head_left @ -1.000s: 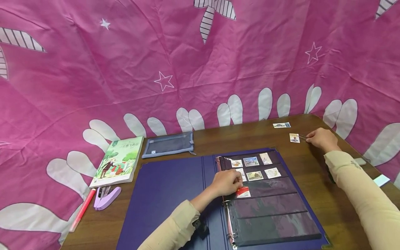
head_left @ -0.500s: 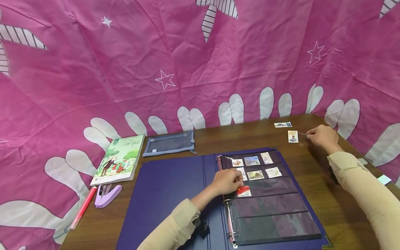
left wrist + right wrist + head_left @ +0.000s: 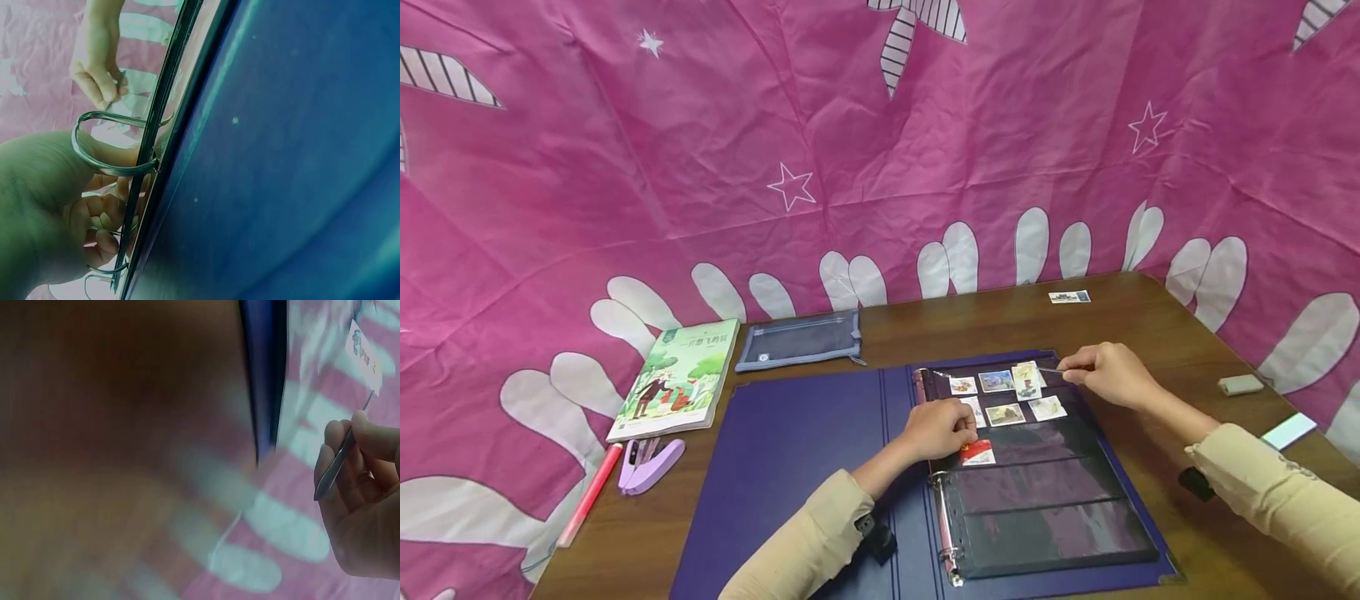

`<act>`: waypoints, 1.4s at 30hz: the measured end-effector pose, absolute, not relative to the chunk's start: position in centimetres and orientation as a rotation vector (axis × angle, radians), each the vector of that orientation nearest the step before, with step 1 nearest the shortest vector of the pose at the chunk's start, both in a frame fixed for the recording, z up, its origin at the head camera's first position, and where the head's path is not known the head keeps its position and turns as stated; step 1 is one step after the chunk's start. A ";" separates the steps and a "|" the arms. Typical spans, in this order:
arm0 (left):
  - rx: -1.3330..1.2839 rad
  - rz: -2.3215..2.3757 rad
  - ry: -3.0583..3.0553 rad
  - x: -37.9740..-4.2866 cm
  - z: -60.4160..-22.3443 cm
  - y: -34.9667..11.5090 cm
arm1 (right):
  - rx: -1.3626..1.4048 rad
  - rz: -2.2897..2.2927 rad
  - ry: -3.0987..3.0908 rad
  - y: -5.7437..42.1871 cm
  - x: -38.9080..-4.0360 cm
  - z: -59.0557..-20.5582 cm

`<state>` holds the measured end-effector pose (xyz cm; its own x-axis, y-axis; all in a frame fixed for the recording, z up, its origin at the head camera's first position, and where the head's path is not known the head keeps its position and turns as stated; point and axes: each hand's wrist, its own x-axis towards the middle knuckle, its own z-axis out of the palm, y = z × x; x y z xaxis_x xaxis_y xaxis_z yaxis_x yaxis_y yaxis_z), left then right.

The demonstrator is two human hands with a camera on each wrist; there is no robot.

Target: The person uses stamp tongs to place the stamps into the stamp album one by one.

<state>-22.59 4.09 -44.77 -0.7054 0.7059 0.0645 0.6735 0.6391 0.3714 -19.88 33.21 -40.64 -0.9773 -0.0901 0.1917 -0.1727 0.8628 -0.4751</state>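
Note:
My right hand (image 3: 1112,373) grips metal tweezers (image 3: 335,464) between thumb and fingers. At their tip is a small stamp (image 3: 364,355) with a printed picture; in the head view it overlaps the top-right stamps of the black album page (image 3: 1037,483). My left hand (image 3: 938,432) rests at the page's ring side with curled fingers, right by a red stamp (image 3: 977,453) in the third row. In the left wrist view its thumb lies behind a metal ring (image 3: 112,144); I cannot tell whether the fingers pinch the page. Several stamps fill the two upper rows, including a landscape stamp (image 3: 1004,415).
The blue album cover (image 3: 797,467) lies open on the wooden table (image 3: 940,325). One loose stamp (image 3: 1069,297) lies at the back. At left are a book (image 3: 677,375), a mesh pouch (image 3: 799,340), a purple tool (image 3: 651,467) and a red pen (image 3: 591,496); an eraser (image 3: 1241,384) is at right.
My right hand has moved left and nearer from the table's right side, carrying the stamp in the tweezers over the album page. The left hand stays by the red stamp.

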 end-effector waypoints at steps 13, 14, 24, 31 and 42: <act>1.147 0.581 2.738 -22.7 -44.7 4.0 | 0.337 0.763 -2.957 29.5 -18.8 -42.8; 1.147 0.587 2.735 -22.7 -44.7 4.0 | 0.336 0.769 -2.971 29.3 -18.7 -42.9; 1.161 0.616 2.717 -22.8 -44.8 3.9 | 0.504 0.810 -3.043 29.4 -18.8 -42.8; 1.154 0.600 2.714 -22.8 -44.6 3.9 | 0.806 1.015 -3.086 30.2 -20.1 -42.6; 1.155 0.594 2.713 -22.7 -44.6 3.9 | 0.983 0.950 -3.069 30.7 -20.3 -42.3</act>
